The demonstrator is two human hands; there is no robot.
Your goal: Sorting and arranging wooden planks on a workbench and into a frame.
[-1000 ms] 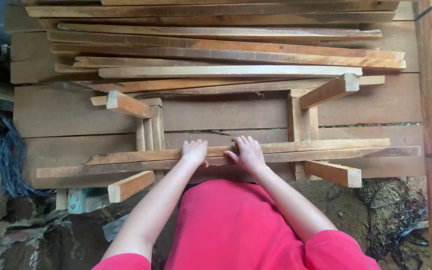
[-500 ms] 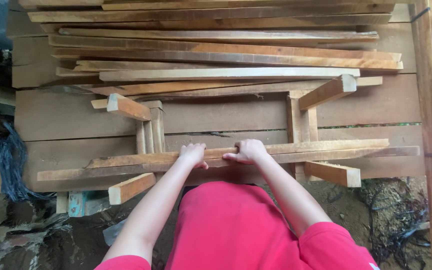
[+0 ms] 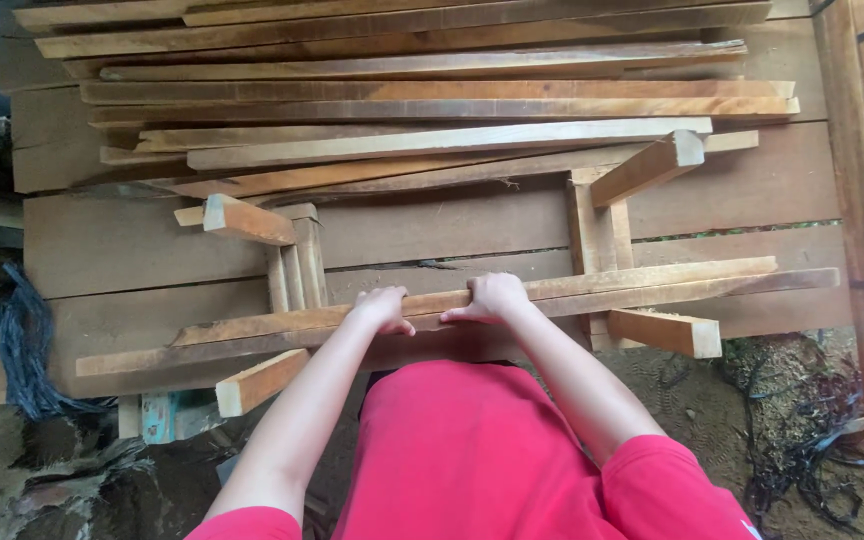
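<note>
The fingers [image 3: 393, 322] of the left hand [image 3: 384, 307] are curling over the near edge of a long, thin, pale-brown wooden slat [image 3: 512, 295], and the fingers of the right hand [image 3: 493, 296] are doing the same just beside them, both gripping the slat rather than lying flat on it. That slat is lying crosswise, slightly tilted, on top of a low upturned wooden frame whose stubby square legs [image 3: 652, 165] are sticking outward. A second similar slat [image 3: 252, 345] is lying touching the first, just nearer the person. Beyond, a large stack of long rough-sawn wooden strips [image 3: 432, 90] is resting on broad weathered planks [image 3: 152, 245]. Judging by this, one slat is being handled while nearly all the strips are sitting untouched in the stack, so the work looks early.
</note>
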